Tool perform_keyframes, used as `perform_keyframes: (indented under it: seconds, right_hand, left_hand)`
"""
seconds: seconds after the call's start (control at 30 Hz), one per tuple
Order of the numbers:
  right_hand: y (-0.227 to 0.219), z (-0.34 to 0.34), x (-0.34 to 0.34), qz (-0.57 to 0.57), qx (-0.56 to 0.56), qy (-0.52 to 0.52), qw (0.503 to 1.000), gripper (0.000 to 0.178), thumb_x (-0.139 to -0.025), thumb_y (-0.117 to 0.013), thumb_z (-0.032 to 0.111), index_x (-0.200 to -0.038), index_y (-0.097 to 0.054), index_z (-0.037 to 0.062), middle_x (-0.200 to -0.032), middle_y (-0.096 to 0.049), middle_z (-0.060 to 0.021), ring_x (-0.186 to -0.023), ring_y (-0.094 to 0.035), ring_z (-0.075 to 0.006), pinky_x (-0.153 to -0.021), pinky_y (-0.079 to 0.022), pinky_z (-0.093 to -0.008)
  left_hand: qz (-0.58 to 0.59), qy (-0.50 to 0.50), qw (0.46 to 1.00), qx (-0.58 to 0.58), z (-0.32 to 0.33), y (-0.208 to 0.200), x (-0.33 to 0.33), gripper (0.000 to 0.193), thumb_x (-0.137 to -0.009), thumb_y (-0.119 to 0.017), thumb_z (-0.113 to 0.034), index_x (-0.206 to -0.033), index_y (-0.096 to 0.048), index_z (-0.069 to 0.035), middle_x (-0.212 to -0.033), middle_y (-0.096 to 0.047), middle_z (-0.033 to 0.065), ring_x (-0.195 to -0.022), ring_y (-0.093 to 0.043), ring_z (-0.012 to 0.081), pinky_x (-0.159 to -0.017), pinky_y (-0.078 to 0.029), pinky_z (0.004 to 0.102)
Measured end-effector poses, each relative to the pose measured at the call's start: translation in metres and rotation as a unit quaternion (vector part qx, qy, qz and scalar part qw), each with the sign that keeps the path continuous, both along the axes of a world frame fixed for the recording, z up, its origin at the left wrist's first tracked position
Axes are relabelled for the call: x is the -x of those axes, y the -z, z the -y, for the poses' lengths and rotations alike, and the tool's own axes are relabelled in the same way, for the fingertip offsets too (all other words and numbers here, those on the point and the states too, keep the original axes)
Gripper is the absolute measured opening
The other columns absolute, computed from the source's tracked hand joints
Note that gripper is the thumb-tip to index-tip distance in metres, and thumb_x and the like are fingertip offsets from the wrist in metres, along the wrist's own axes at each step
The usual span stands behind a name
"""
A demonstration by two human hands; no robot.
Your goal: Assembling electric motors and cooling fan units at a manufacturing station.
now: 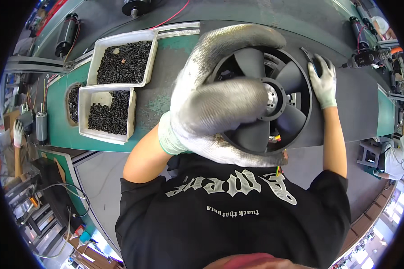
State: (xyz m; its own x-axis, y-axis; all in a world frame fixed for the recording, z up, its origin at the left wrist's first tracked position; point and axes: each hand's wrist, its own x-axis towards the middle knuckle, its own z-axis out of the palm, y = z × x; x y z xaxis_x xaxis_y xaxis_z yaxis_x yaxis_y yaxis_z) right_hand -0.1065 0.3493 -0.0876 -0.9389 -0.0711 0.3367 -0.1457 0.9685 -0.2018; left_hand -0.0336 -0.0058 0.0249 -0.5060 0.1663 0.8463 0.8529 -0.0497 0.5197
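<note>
The black fan (pixel 290 120) was grasped by the left hand (pixel 196 105) over the counter (pixel 354 103), its blades (pixel 290 77) and hub (pixel 274 99) already seated. Right of the fan, a slim tool (pixel 318 67) was held by the right hand (pixel 324 83). Remaining steps could not be judged.

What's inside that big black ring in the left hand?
Inside the black ring are dark fan blades and a round hub. The gloved left hand covers part of the hub and blades, so I can't see what's under it.

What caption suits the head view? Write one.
Left hand holding a fan, right hand at a tool, bins nearby.
</note>
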Motion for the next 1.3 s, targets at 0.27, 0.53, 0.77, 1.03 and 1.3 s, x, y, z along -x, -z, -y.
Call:
perform_keyframes:
  seconds: [0.27, 0.53, 0.77, 1.03, 1.3]
  right_hand:
    - [-0.104, 0.095, -0.065, 0.005, 0.453, -0.22, 0.864, 0.037, -0.088, -0.056, 0.016, -0.121, -0.059, -0.0015, -0.129, -0.052, -0.0211, -0.117, -0.055, -0.0338, -0.102, -0.043, -0.0411]
    - [-0.156, 0.14, -0.059, -0.096, 0.241, -0.561, 0.786, 0.051, -0.096, -0.051, 0.044, -0.093, -0.07, -0.0032, -0.123, -0.05, -0.0336, -0.117, -0.054, -0.0425, -0.095, -0.049, -0.0483]
    - [-0.176, 0.142, -0.07, -0.051, 0.174, -0.523, 0.833, 0.051, -0.095, -0.052, 0.043, -0.093, -0.068, -0.0054, -0.121, -0.051, -0.0324, -0.11, -0.058, -0.0394, -0.091, -0.051, -0.0457]
    - [-0.141, 0.138, -0.076, 0.0, 0.415, -0.446, 0.793, 0.043, -0.095, -0.051, 0.03, -0.115, -0.06, -0.0064, -0.128, -0.049, -0.0315, -0.113, -0.056, -0.0411, -0.096, -0.047, -0.0466]
    - [-0.03, 0.013, -0.006, 0.037, -0.056, -0.092, 0.993, 0.066, -0.084, -0.064, 0.039, -0.141, -0.043, 0.0138, -0.138, -0.044, -0.0216, -0.13, -0.04, -0.039, -0.108, -0.033, -0.0446]
  left_hand:
    - [-0.037, 0.026, 0.996, 0.082, 0.001, -0.011, 0.011, 0.07, -0.046, -0.094, -0.025, -0.102, -0.056, -0.004, -0.117, -0.053, 0.035, -0.1, -0.063, 0.0373, -0.083, -0.053, 0.0439]
    - [-0.018, 0.048, 0.996, 0.075, 0.0, -0.013, 0.009, 0.085, -0.038, -0.097, -0.018, -0.108, -0.053, -0.001, -0.114, -0.055, 0.0393, -0.1, -0.064, 0.0386, -0.082, -0.054, 0.0448]
    - [0.035, 0.05, 0.998, -0.02, -0.004, -0.005, 0.002, 0.084, -0.037, -0.099, -0.018, -0.106, -0.054, 0.002, -0.115, -0.055, 0.0385, -0.101, -0.063, 0.0371, -0.084, -0.053, 0.0449]
    - [0.032, 0.037, 0.999, -0.009, -0.008, -0.006, 0.003, 0.071, -0.045, -0.094, -0.028, -0.101, -0.059, 0.0, -0.109, -0.06, 0.0189, -0.097, -0.061, 0.0319, -0.083, -0.05, 0.0386]
    - [0.0, 0.084, 0.995, 0.059, 0.001, -0.014, 0.003, 0.092, -0.037, -0.098, -0.023, -0.114, -0.052, -0.001, -0.114, -0.057, 0.0372, -0.099, -0.064, 0.0333, -0.083, -0.052, 0.0407]
